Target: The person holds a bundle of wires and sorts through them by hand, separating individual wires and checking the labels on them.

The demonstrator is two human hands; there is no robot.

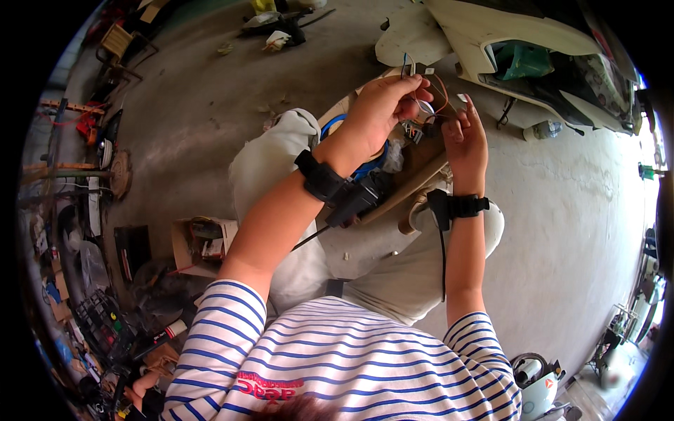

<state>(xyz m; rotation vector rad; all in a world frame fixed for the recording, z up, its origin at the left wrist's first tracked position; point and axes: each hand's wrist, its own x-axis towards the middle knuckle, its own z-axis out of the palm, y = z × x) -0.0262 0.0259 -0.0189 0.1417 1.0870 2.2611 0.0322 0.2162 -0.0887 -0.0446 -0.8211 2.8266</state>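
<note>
Open tan box (402, 194), below my hands; blue coil (370, 168) inside. White vehicle body (472, 42), beyond, at right. Red lettering (265, 386), on my striped shirt (351, 351). Thin coloured wires (446, 93), above the box, between my hands. Left hand (390, 105): pinching the wires. Right hand (467, 140): index raised at a white connector (461, 98); grip, I cannot tell.

The premises were judged a repair workshop or garage: a white-panelled vehicle (477, 31) was seen standing on a stained grey floor (189, 133), coloured wires (446, 99) were noted, and clutter (98, 319) was heaped along the left.
</note>
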